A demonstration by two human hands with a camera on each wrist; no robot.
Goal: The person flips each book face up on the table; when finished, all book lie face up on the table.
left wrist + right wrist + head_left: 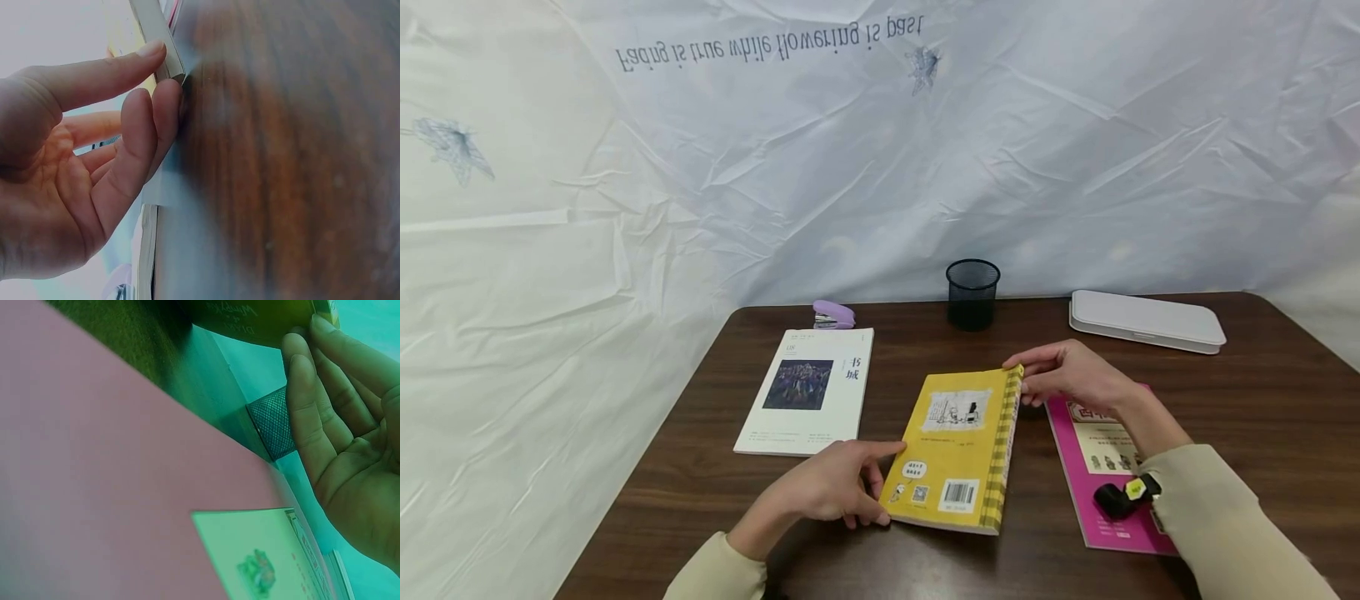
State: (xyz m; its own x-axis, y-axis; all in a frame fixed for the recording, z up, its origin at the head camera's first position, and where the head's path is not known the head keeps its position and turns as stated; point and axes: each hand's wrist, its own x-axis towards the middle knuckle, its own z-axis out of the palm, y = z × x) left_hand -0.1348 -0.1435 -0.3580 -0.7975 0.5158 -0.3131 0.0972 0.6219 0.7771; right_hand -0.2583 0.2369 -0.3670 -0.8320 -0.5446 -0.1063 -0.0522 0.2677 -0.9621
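A yellow paperback book (958, 458), back cover up with a barcode, is held between both hands above the dark table. My left hand (838, 483) pinches its near left corner between thumb and fingers; the left wrist view shows the thumb on one face of the book (156, 37) and fingertips at the other. At the far right corner, my right hand (1078, 379) grips the book by its spine end. In the right wrist view the book's other cover (244, 319) shows, raised off the table. The right forearm passes over a pink book (1071, 467), partly hiding it.
A white book (842, 417) lies at the left, with a purple stapler (833, 315) behind it. A black mesh pen cup (972, 296) and a white case (1146, 321) stand along the back of the wooden table (910, 333). White cloth hangs behind.
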